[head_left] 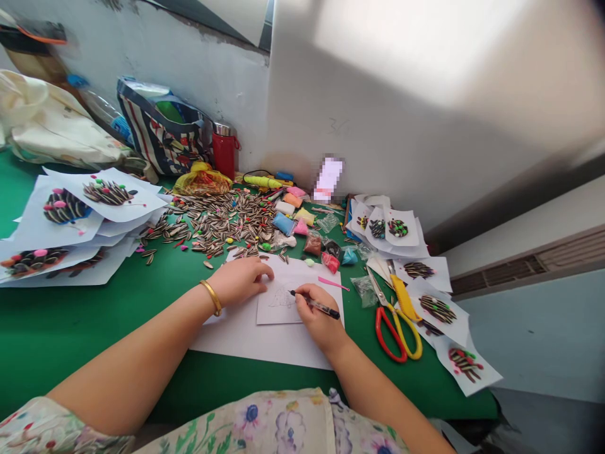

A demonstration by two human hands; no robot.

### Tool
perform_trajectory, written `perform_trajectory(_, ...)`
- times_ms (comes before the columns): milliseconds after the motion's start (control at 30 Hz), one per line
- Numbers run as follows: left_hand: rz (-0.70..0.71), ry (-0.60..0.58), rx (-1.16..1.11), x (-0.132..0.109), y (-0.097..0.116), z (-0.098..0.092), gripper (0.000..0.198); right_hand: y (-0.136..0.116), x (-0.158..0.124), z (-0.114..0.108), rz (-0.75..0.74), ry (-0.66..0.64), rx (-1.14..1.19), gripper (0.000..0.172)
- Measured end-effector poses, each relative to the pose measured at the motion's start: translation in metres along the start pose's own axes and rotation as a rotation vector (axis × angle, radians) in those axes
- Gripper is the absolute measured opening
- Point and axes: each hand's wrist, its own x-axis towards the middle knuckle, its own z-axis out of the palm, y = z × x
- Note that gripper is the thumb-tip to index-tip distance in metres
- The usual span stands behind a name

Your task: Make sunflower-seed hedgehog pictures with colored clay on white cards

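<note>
My right hand (pixel 322 320) is closed around a black pen (pixel 317 305), its tip on a small white sheet (pixel 271 314) that bears a fine line drawing. The small sheet lies over a larger white paper (pixel 236 345). My left hand (pixel 243 279), with a gold bangle at the wrist, rests on the papers at the upper left of the drawing. Its fingers are bent and a little apart, holding nothing that I can see. Just beyond the left fingers spreads a heap of striped sunflower seeds (pixel 227 221). A thin pink strip (pixel 333 284) lies right of the drawing.
Scissors (pixel 397 328) and a yellow utility knife (pixel 404 296) lie at right. Seed-covered pictures are stacked at left (pixel 118 208) and right (pixel 437 309). Coloured clay packets (pixel 312 243) sit mid-table. A red bottle (pixel 224 151) and striped bag (pixel 165 129) stand behind.
</note>
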Motion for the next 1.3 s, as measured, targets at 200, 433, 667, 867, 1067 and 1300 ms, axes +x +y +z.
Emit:
perform_trajectory(200,-0.009,0.001,-0.004,0.0001,-0.0003,0.0005,0.025,-0.0021,0.0022,0.0010,0.005,-0.030,0.021,0.018)
perform_trajectory(433,-0.008,-0.003,0.004,-0.0007,0.0002,0.0002,0.025,-0.0022,0.0025,0.0002,0.027,-0.018,-0.007,0.017)
perform_trajectory(667,-0.010,-0.004,-0.002,0.0000,-0.0002,0.0004,0.025,-0.0001,0.0014,0.0017,-0.002,-0.035,0.039,0.019)
perform_trajectory(867,-0.016,-0.006,0.011,-0.0002,0.0001,0.0002,0.025,0.0002,0.0033,0.0020,0.010,-0.037,0.028,0.017)
perform_trajectory(1067,-0.003,0.000,0.009,-0.0006,-0.0005,0.0004,0.025,0.0010,0.0032,0.0016,-0.003,-0.006,0.046,0.019)
perform_trajectory(1300,-0.011,0.000,0.011,0.0008,-0.0007,0.0016,0.025,0.0022,0.0045,0.0032,-0.012,-0.023,0.067,0.020)
